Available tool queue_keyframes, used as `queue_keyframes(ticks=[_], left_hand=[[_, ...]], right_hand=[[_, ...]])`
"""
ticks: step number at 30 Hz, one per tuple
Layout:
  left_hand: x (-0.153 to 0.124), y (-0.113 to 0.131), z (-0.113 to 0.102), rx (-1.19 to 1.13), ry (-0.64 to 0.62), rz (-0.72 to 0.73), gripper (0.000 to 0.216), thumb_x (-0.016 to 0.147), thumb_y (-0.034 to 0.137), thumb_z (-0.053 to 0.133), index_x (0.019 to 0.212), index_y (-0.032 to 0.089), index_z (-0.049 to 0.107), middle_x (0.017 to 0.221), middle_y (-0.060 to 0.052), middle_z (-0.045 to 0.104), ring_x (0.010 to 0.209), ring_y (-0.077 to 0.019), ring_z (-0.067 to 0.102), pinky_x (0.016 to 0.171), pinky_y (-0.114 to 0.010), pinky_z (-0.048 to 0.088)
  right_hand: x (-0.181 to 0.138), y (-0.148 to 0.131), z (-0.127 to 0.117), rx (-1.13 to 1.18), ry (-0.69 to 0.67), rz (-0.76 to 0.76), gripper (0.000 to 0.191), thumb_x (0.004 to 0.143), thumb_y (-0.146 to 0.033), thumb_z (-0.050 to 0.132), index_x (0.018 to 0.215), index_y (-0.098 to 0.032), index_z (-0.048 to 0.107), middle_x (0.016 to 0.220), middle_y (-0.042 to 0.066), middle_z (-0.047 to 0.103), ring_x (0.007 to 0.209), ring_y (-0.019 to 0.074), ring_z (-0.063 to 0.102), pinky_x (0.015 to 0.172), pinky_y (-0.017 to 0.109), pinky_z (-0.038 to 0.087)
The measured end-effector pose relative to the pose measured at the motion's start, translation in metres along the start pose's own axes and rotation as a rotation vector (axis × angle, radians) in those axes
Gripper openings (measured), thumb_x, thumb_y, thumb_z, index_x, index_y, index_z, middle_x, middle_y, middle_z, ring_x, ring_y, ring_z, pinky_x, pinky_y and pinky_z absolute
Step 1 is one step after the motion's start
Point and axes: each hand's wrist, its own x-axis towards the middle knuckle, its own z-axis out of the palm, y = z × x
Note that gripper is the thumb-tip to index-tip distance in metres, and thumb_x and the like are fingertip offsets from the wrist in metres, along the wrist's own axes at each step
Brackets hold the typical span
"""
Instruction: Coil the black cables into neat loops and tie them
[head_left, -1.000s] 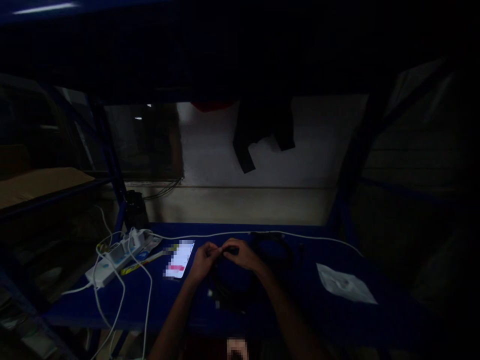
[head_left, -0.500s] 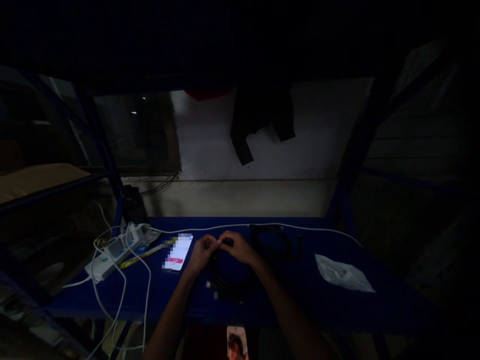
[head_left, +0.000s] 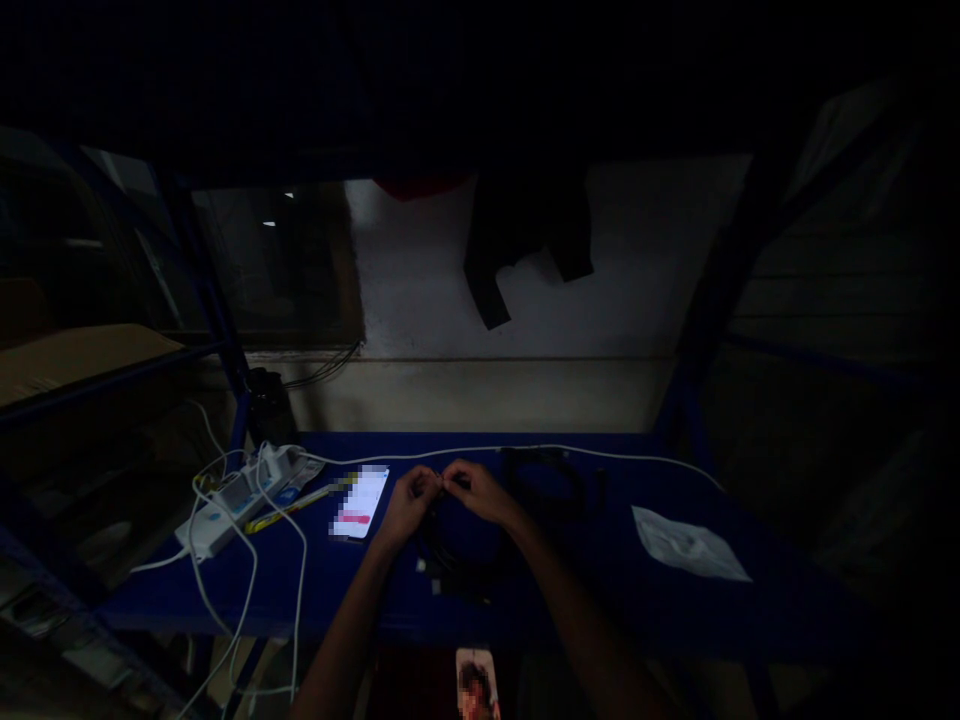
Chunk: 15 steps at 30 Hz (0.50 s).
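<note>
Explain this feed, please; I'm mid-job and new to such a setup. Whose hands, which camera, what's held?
There is no machine: these are a person's bare left hand and right hand. The camera is worn on that person's head, looking forward and down.

The blue shelf bears a white power strip and lit smartphone on the left, and a white plastic pouch on the right. Mid-shelf, the fingertips meet at the far side of a black cable coil. They may pinch something small; it's too dim to tell.
</note>
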Motion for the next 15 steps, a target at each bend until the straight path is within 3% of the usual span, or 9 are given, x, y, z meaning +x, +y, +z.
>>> queue_keyframes(ticks=[11,15], left_hand=[[0.003,-0.006,-0.001,0.019,0.024,-0.013,0.048,0.091,0.064,0.069,0.097,0.017,0.064,0.086,-0.003,0.067,0.069,-0.0146,0.061,0.058,-0.023,0.046],[0.005,-0.011,-0.001,0.003,0.021,0.003,0.047,0.089,0.059,0.073,0.108,0.016,0.068,0.093,-0.007,0.072,0.08,-0.0179,0.067,0.064,-0.024,0.048]], right_hand=[[0.001,0.002,-0.001,0.013,0.039,0.033,0.015,0.092,-0.035,0.066,0.092,-0.022,0.074,0.095,0.006,0.078,0.093,0.0247,0.073,0.09,0.038,0.057],[0.003,0.003,0.0,0.039,0.071,0.03,0.019,0.094,-0.041,0.065,0.092,-0.022,0.071,0.093,0.006,0.076,0.089,0.0239,0.073,0.084,0.036,0.058]])
